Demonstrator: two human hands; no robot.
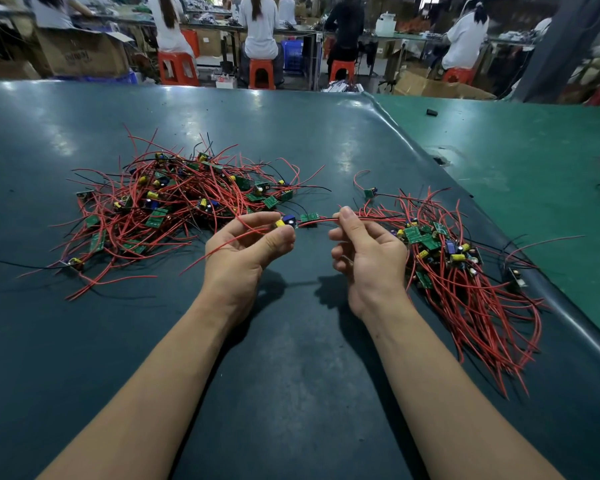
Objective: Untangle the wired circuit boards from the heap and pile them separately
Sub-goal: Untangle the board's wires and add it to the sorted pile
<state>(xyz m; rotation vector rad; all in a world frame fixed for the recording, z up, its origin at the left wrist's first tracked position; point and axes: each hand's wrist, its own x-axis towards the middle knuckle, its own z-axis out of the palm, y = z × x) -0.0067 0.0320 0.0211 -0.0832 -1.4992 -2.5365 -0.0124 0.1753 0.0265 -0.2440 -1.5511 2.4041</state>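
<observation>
Head view: one board (286,221) is held above the counter (291,341) between the two piles. Left hand (246,244) pinches it at the yellow/blue capacitor end, with a red lead trailing over the palm. Right hand (368,251) pinches the board's wires (321,220) between thumb and forefinger, other fingers loosely curled. Heap (174,206) sits to the left, tangled; sorted pile (465,268) lies to the right, wires mostly running one way.

Risks:
- The trailing lead may still be looped into the heap; pulling would drag other boards along or strain a solder joint.
- Sorted pile sits close to the counter's raised edge, so a careless drop could send boards over it.

Can't tell whether a second green board just past the fingertips belongs to the held one. Boards buried in both piles can't be counted.
</observation>
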